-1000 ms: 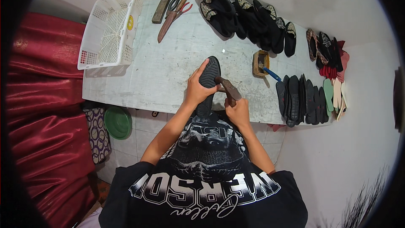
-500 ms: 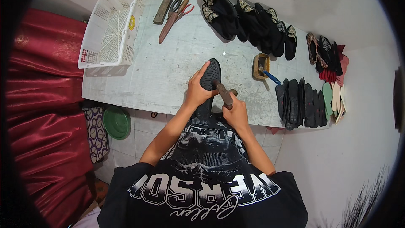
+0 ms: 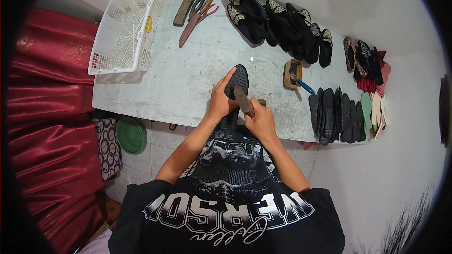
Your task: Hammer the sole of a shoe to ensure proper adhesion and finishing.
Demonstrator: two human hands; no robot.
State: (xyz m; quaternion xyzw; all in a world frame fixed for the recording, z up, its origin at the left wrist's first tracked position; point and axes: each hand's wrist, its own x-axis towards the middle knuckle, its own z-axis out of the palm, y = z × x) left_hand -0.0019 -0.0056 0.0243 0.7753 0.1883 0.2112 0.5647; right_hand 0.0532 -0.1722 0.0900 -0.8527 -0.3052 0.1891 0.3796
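A black shoe [image 3: 241, 76] is held sole up near the front edge of the table, toe pointing away from me, its heel end close to my shirt. My left hand [image 3: 222, 99] is closed round its left side, one finger stretched along the edge toward the toe. My right hand [image 3: 261, 123] grips a worn brown hammer [image 3: 243, 100]. The hammer's head lies over the middle of the ridged sole and seems to touch it. My fingers partly hide its handle.
A white plastic basket [image 3: 123, 35] stands at the left, beside a block [image 3: 184, 10], pliers and a sheathed tool [image 3: 190, 29]. Black shoes with glittery fronts [image 3: 282, 23] line the back. To the right are a glue container [image 3: 293, 76] with a blue-handled brush and several soles [image 3: 336, 113].
The hammer has tilted and shifted slightly left over the sole, and my right hand has turned with it. My left hand keeps its hold on the shoe.
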